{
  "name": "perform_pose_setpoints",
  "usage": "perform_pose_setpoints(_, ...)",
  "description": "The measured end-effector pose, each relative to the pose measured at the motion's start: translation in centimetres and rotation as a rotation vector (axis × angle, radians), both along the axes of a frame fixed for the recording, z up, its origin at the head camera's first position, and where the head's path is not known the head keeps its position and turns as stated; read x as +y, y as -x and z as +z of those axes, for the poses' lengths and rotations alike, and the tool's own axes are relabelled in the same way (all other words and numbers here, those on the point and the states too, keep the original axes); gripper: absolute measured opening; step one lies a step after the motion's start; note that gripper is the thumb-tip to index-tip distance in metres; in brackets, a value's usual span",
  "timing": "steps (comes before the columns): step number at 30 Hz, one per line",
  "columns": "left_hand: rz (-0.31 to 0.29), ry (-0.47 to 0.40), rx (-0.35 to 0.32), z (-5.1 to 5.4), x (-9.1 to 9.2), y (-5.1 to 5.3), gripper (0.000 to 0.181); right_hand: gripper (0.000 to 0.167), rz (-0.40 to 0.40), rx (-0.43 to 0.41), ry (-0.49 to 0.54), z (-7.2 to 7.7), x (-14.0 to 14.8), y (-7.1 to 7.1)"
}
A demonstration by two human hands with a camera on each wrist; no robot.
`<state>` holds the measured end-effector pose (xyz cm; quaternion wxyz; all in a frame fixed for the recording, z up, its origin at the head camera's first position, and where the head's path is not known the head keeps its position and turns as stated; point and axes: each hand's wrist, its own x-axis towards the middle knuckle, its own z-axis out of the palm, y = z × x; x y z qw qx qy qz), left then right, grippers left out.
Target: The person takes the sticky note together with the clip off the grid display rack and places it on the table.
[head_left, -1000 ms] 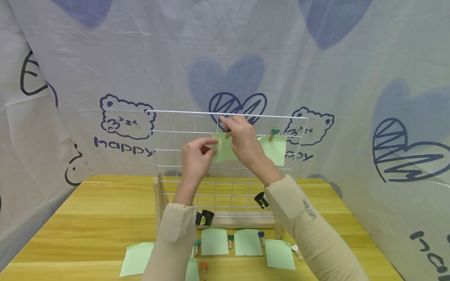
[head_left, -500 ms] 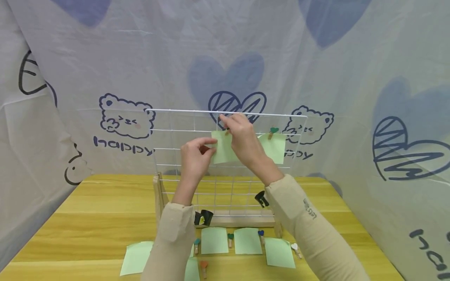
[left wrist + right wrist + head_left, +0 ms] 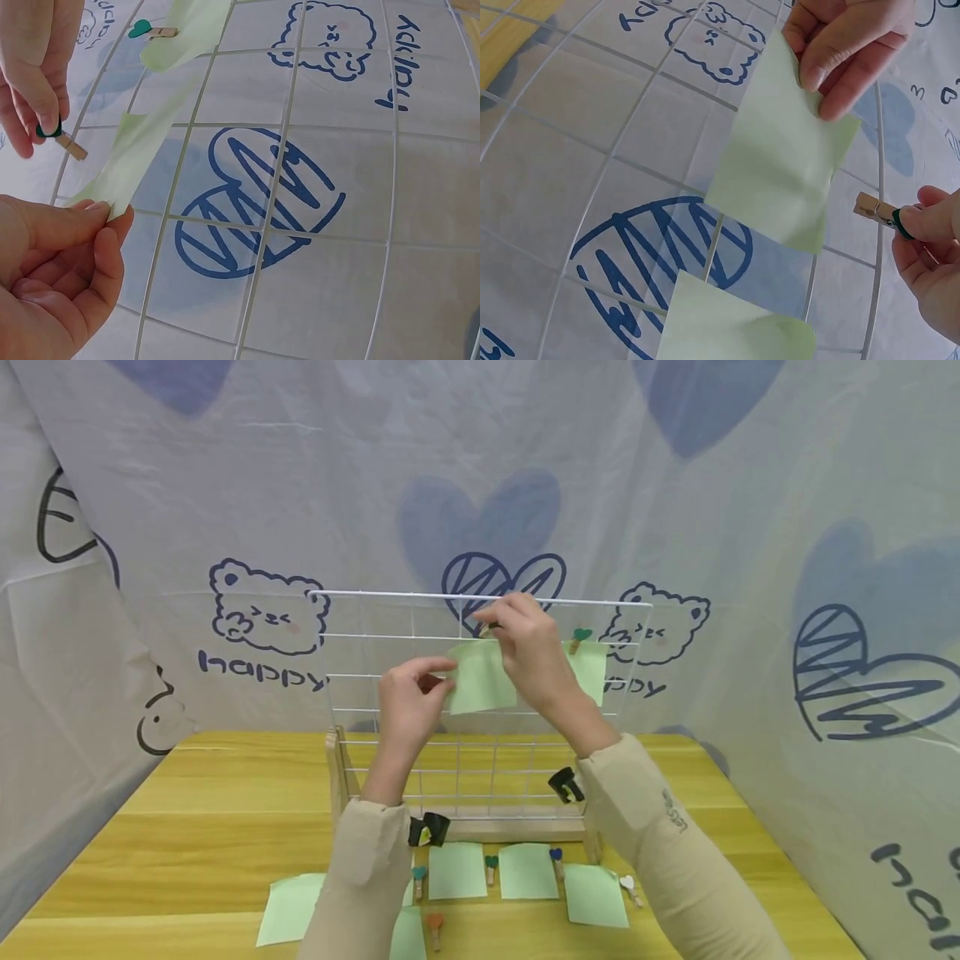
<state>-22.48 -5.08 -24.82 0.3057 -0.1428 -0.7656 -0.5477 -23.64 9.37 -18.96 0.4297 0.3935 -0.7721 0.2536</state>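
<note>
My left hand [image 3: 408,706] pinches the left edge of a pale green paper note [image 3: 480,681] between thumb and forefinger. The note stands in front of a white wire grid panel [image 3: 390,594]. Just above and right of the note, my right hand [image 3: 536,652] pinches a small wooden clothespin [image 3: 874,208] by its green heart end. In the right wrist view the clothespin is apart from the note, with its wooden tip pointing towards it. Farther right, a second green note [image 3: 187,30] hangs on the grid from another green-heart clothespin [image 3: 161,32].
The panel stands in a wooden base [image 3: 502,830] on a yellow wood-grain table [image 3: 187,827]. In front lie several green notes [image 3: 457,871] and heart clothespins, including an orange one [image 3: 435,931], a blue one [image 3: 557,862] and a white one [image 3: 630,890]. A printed cloth [image 3: 330,468] hangs behind.
My right hand has moved slightly right, taking the clothespin off the note's top edge. More of the note shows now. The left hand has shifted a little left, still pinching it.
</note>
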Motion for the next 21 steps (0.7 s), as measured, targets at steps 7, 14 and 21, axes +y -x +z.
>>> perform_pose_setpoints(7, -0.017, -0.025, -0.039, 0.0, -0.2, -0.4, 0.018, 0.018, 0.018, 0.019, 0.055, 0.1, 0.7, -0.3)
perform_pose_setpoints(14, -0.029, -0.037, -0.054, -0.2, -0.6, -0.9, 0.018, 0.015, 0.048, 0.079, 0.109, -0.3, 1.2, -0.4)
perform_pose_setpoints(21, -0.025, -0.042, -0.069, -0.6, -0.9, -1.4, 0.019, 0.016, 0.102, 0.019, 0.178, -0.9, 1.4, -0.8)
